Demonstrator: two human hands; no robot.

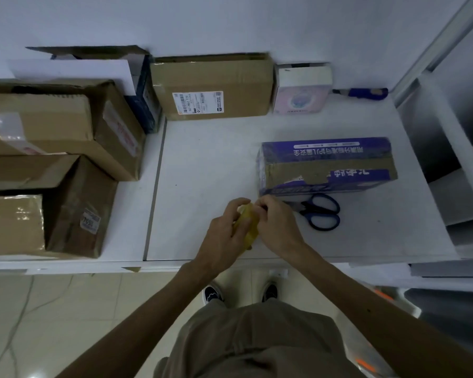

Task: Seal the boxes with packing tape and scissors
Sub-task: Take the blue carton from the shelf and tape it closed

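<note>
progress: early by the look, no strip drawn yet, cardboard boxes (52,159) well left of the hands waiting | left hand (222,232) curls round the tape roll (248,230) | right hand (277,222) pinches its rim, likely seeking the end | scissors (322,211) just right of the hands, untouched | purple box (327,165) beyond them, apparently next

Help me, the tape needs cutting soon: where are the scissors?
In the head view, the scissors lie on the white table just right of the right hand, at the near edge of the purple box.
</note>
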